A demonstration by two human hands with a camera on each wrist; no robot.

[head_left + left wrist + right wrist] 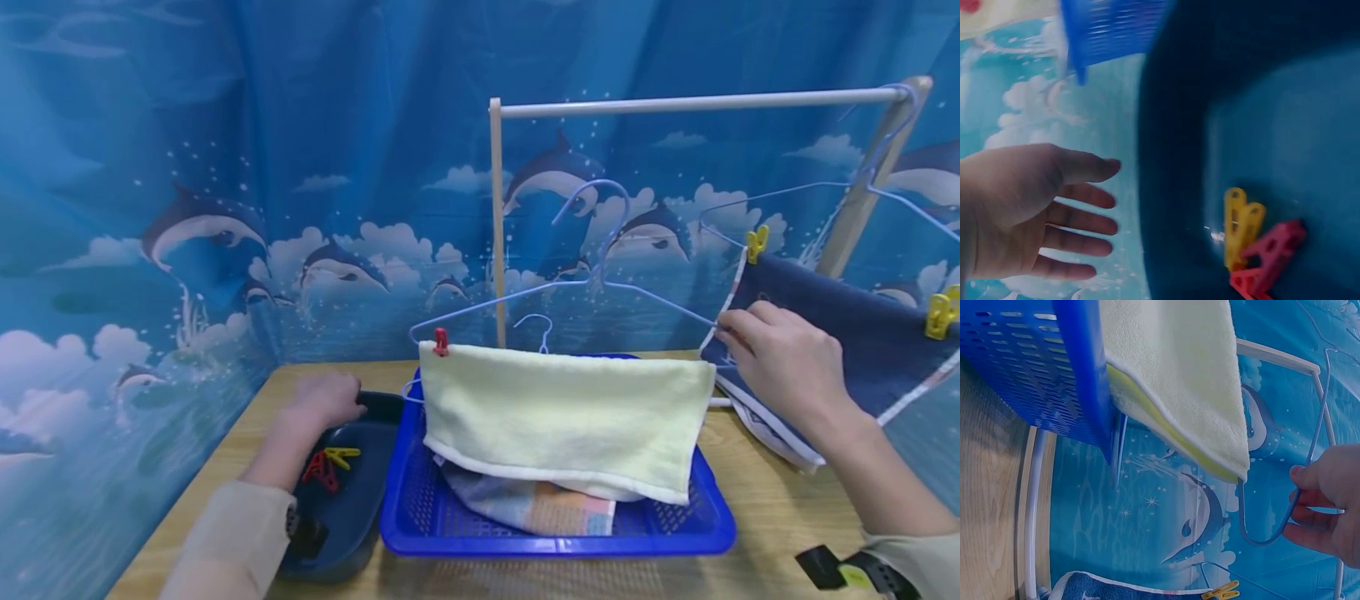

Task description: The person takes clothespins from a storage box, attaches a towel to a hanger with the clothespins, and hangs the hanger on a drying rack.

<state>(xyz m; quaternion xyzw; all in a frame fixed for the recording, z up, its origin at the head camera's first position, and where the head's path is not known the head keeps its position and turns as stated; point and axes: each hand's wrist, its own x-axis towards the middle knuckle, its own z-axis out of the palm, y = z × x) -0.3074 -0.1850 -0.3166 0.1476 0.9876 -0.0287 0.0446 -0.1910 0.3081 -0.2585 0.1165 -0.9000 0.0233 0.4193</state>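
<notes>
My right hand (pixel 787 358) pinches the right end of a light-blue wire hanger (pixel 1317 440) between thumb and fingers. Over the hanger's bar is folded a pale yellow towel (pixel 570 417), with one red clothespin (pixel 441 342) near its left corner. At the left, my left hand (pixel 1041 212) has its fingers spread and nothing in them; in the head view it is blurred over the far-left rim of a dark teal tub (pixel 360 492). Inside the tub lie a yellow clothespin (pixel 1242 228) and red clothespins (pixel 1275 250).
Behind the towel a blue basket (pixel 558 546) holds a patterned cloth (pixel 540 504) and another hanger (pixel 546 329). At the right, a drying rack (pixel 697 103) bears a hanger (pixel 795 193) with a navy cloth (pixel 832 317) clipped by yellow clothespins (pixel 757 243). A dolphin-print curtain hangs behind the wooden table (pixel 172 533).
</notes>
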